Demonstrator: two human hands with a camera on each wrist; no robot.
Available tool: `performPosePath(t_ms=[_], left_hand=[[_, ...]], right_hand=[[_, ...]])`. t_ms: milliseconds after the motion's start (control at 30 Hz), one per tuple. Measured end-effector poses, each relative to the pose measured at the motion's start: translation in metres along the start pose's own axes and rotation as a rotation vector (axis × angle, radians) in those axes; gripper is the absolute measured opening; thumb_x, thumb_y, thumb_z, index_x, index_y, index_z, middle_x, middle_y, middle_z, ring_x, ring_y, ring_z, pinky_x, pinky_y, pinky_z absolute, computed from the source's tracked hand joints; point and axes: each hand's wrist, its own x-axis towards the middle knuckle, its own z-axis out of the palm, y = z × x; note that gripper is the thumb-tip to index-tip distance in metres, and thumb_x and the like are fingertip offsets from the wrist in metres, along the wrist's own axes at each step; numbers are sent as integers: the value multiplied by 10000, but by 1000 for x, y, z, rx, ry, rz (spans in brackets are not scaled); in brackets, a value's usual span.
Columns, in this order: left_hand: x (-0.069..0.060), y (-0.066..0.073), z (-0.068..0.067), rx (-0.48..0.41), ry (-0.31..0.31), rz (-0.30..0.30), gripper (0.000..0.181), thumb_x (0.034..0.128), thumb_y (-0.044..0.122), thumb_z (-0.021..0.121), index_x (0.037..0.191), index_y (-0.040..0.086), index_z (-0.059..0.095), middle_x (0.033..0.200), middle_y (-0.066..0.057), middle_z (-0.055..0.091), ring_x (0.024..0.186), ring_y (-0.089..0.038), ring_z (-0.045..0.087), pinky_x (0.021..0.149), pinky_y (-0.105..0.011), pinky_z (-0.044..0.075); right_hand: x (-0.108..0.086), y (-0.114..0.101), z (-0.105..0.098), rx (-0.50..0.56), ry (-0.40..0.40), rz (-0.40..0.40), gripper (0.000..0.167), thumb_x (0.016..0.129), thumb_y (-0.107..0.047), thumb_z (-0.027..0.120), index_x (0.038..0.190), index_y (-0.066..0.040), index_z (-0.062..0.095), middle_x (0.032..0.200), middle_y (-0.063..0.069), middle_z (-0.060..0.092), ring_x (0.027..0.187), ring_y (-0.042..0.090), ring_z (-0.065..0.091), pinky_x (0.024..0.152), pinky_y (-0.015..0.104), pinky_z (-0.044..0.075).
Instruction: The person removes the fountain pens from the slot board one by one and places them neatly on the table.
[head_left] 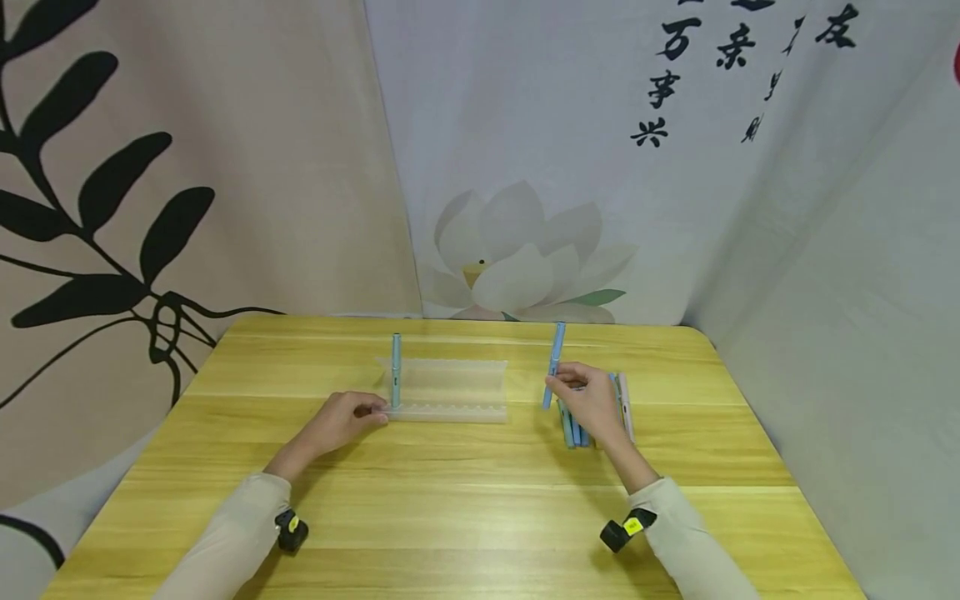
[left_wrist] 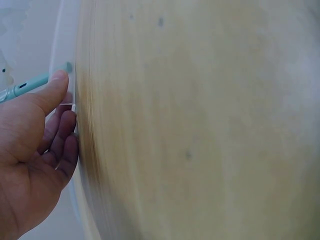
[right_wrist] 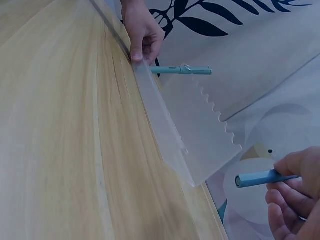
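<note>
A clear plastic pen stand [head_left: 457, 412] with a notched edge sits on the table. One teal pen [head_left: 396, 371] stands upright at its left end, its clip visible in the right wrist view. My left hand [head_left: 347, 421] pinches the stand's left front corner, thumb over the edge and fingers below, close to the foot of that pen. My right hand [head_left: 592, 402] holds a blue pen [head_left: 557, 343] nearly upright between thumb and fingers, above the table and apart from the stand. Under and beside this hand lie several more pens [head_left: 567, 427] in green, blue and pale tones, partly hidden by it.
The wooden table [head_left: 450, 517] ends at a far edge against hanging cloth [head_left: 517, 125] with printed flowers and writing. A pale pen [head_left: 626, 408] lies at the right of the group. Each wrist carries a small black camera [head_left: 291, 531].
</note>
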Motion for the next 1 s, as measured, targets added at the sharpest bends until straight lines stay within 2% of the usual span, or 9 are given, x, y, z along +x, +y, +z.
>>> performPosePath(t_ms=[267,600,833,1000], left_hand=[[0,0,1,-1,-7,-2,219,989,214,695,1135,64,757,925,62,703,828,-85,609,758,-276,534],[0,-1,1,0,8,-4,224,982,208,707,1138,56,759,933,65,713,839,-74,623,767,-282,543],[0,-1,0,4,6,-2,192,981,212,706,1108,81,764,913,71,705,821,-77,612,753,-278,536],[0,-1,-1,-3,-6,-1,205,986,226,698,1115,81,762,923,64,707,824,-80,606,755,-284,534]], right_hand=[[-3,8,-19,-46,37,27,297,940,-266,768,1153,-60,755,995,88,765,936,259,700,771,336,566],[-10,29,-48,-104,91,51,354,946,-314,759,1184,-53,747,1012,111,764,921,241,700,723,233,539],[-15,40,-67,-156,109,94,360,955,-323,746,1196,-55,744,1015,105,763,903,203,695,729,226,537],[-21,47,-79,-191,113,133,388,959,-335,739,1214,-43,738,1035,121,762,932,248,710,735,231,540]])
